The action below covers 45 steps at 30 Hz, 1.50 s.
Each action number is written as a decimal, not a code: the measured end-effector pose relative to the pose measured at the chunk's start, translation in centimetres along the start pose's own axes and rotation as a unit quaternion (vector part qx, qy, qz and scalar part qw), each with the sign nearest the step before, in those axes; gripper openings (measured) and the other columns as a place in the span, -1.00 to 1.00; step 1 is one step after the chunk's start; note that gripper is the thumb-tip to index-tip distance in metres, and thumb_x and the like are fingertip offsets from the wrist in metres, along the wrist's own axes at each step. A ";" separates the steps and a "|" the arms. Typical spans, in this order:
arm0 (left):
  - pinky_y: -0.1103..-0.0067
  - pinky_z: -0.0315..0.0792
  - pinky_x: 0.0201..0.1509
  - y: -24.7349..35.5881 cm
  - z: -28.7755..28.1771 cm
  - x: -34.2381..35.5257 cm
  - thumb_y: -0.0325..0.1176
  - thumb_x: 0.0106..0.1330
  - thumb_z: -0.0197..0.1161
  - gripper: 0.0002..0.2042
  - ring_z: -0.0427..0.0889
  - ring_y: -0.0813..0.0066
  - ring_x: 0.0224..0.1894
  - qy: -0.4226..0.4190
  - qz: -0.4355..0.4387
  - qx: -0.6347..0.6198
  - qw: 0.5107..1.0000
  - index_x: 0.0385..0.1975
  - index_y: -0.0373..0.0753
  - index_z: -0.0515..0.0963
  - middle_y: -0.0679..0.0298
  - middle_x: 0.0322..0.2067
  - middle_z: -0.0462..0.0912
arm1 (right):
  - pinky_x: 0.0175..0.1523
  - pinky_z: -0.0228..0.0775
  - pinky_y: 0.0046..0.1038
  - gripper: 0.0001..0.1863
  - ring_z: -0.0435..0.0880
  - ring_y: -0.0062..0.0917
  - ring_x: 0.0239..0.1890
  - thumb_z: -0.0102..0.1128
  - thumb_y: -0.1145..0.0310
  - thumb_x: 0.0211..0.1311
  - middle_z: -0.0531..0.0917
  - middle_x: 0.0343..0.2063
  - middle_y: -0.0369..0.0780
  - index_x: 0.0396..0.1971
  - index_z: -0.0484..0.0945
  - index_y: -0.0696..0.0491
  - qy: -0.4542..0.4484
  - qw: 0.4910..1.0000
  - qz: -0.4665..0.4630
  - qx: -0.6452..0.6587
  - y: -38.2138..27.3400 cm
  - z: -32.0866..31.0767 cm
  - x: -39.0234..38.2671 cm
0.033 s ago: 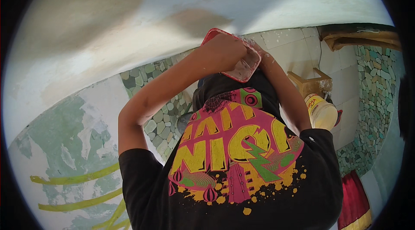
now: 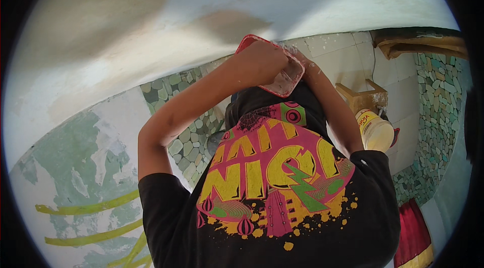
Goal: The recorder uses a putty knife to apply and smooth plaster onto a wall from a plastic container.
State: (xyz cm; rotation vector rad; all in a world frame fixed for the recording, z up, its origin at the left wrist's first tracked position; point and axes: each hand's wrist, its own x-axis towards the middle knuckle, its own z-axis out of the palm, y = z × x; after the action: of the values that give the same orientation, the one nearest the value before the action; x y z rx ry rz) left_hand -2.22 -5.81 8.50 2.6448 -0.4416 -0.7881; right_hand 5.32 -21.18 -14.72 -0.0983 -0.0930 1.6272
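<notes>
Finding one: my left hand (image 2: 262, 60) is raised overhead at about 12 o'clock in the head view. Its fingers are closed around the near rim of the red-rimmed tray (image 2: 288, 80), so that hand is clamped on the tray.

Finding two: my right hand (image 2: 304, 61) comes up just behind the tray, touching or all but touching its far edge. It is smeared white. The tray hides its fingers, so I cannot tell whether it grips or only steadies.

Finding three: the tray sits tilted between both hands, close under the white plastered surface (image 2: 242, 1) that fills the upper half of the picture. Its inner face is pale and coated.

Change noted: none against the previous picture. Arms, tray and tilt all match, so I judge the work to be at a hold, with the tray kept up against the plaster rather than travelling.

Surroundings:
- A pale yellow plastic tub (image 2: 375, 131) lies at 3 o'clock.
- A small wooden stool (image 2: 359, 97) stands just above the tub.
- White wall tiles (image 2: 343, 56) are at 2 o'clock.
- Pebble mosaic (image 2: 190, 139) is at 9 o'clock.
- A red cloth (image 2: 413, 227) is at 4 o'clock.
</notes>
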 end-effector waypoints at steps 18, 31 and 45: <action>0.25 0.58 -0.03 -0.9 3.2 -1.2 -0.51 0.00 0.26 -0.53 0.72 0.03 -0.12 -0.066 -0.026 -0.128 0.989 0.00 -0.08 0.70 0.05 -0.24 0.75 | 0.25 0.61 -0.27 -0.58 0.69 -0.36 0.13 0.14 0.21 0.50 0.64 0.17 -0.10 0.22 0.52 0.12 0.159 0.978 0.079 -0.107 1.2 2.9 -0.7; 0.21 0.53 -0.14 -4.0 -2.0 -5.6 -0.41 -0.07 0.26 -0.65 0.67 -0.09 -0.24 0.106 -0.004 -0.294 0.950 -0.20 -0.28 0.68 -0.10 -0.35 0.68 | 0.31 0.50 -0.16 -0.51 0.61 -0.31 0.23 0.07 0.18 0.52 0.58 0.25 -0.12 0.32 0.45 0.08 0.049 0.933 -0.037 -0.354 -0.5 0.1 2.3; 0.08 0.42 0.37 -3.6 7.4 -19.8 -0.43 0.42 0.19 -0.51 0.58 0.04 0.24 0.610 0.222 -0.692 0.316 0.36 -0.25 0.37 0.08 0.20 0.59 | 0.37 0.40 0.03 -0.37 0.50 -0.15 0.33 0.05 -0.04 0.47 0.48 0.34 -0.07 0.37 0.41 0.03 0.079 0.990 0.004 -0.115 0.7 2.3 2.2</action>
State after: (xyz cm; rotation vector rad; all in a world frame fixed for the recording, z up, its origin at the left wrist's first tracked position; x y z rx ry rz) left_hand -21.51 3.32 10.38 0.6526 0.0861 0.8651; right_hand 4.19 -19.00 -12.59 -0.4055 -0.1580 1.6057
